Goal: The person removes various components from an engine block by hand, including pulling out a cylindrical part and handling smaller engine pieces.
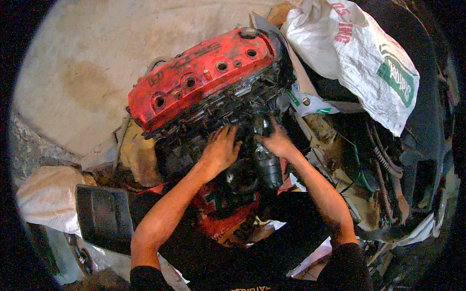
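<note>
A car engine with a red valve cover [191, 80] lies tilted in front of me, its cover showing a row of round holes and a dark filler cap [249, 33]. The dark, greasy side of the engine block [242, 94] faces me. My left hand [222, 148] reaches against this side, fingers stretched and tips partly lost in the dark parts. Close by on the right, my right hand [276, 140] touches the same side, thumb and fingers apart beside a shiny metal part [262, 126]. A dark ribbed cylindrical part [269, 167] sits below it.
White woven sacks [359, 58] lie at the upper right. Corrugated hoses [386, 157] and cables hang on the right. A black plastic panel [104, 213] and a pale sack [48, 196] stand at the left. Stained concrete floor [73, 58] stretches behind the engine.
</note>
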Available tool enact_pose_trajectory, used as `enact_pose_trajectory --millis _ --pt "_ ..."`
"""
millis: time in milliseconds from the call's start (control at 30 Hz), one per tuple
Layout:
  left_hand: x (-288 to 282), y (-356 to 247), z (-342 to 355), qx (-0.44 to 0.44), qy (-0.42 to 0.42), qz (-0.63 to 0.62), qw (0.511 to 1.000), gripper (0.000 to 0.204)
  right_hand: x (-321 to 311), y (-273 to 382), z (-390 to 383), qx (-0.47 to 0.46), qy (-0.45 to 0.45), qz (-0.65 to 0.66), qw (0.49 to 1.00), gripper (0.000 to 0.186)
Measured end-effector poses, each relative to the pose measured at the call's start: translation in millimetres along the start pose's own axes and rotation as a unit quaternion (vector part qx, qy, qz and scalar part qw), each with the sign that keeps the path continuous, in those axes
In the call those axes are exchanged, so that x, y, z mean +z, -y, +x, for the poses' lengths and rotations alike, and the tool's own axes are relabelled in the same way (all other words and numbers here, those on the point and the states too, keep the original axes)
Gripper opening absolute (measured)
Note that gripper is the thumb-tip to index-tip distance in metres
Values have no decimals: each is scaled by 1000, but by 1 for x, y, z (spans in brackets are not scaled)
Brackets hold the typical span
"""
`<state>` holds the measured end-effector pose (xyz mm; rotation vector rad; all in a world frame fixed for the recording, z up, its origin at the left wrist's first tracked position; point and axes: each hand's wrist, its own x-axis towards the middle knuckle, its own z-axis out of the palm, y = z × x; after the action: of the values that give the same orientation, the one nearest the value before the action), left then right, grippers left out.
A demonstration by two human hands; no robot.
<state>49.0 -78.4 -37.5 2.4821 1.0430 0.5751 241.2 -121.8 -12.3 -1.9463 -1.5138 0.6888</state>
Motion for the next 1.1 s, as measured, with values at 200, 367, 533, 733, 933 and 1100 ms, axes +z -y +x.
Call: enact_pose_trajectory --millis 200,367,533,733,933,1100 --pt "-24 -21 21 -176 110 -204 957 61 -39 33 10 37 31 91 995 71" --pt "-19 -30 19 -176 135 -241 945 69 -41 49 28 -36 7 24 999 81" --pt "-19 -6 4 -29 -8 46 998 63 -28 65 39 2 38 -14 999 91" --pt "-24 17 8 -72 -66 215 972 78 -16 67 43 -28 55 -51 997 89" --pt "-24 42 -15 -24 -46 255 965 78 -8 92 35 1 94 -76 993 88" --pt "-28 53 -30 -1 -43 304 952 71 9 83 39 -6 121 -74 990 89"
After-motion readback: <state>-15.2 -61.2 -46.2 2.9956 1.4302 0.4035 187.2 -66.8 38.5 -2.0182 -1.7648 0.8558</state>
